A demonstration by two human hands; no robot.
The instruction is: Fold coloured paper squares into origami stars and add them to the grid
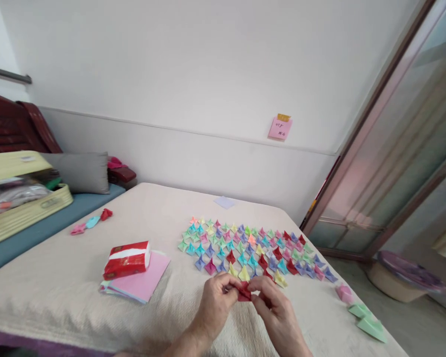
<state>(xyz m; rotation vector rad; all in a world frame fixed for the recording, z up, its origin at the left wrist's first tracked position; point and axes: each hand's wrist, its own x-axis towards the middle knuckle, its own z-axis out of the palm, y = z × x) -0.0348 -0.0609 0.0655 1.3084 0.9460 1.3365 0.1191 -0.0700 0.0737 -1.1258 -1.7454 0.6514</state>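
Observation:
A small folded piece of red paper (245,292) is pinched between my two hands, low in the middle of the view. My left hand (217,300) grips its left side with thumb and forefinger. On its right side, my right hand (273,305) closes thumb and fingers on the paper. Parts of the fold are hidden behind the fingertips. Just beyond my hands, many small pointed origami pieces (242,258) stand in rows on the cream bedspread, in red, yellow, green, blue, purple and pink.
A red tissue pack (124,270) lies on stacked coloured paper sheets (154,277) at left. Three folded pieces, including a cyan one (92,221), lie farther left. Green folded paper (369,325) sits by the right edge. A yellow case (29,215) is at far left; a pink note (280,129) hangs on the wall.

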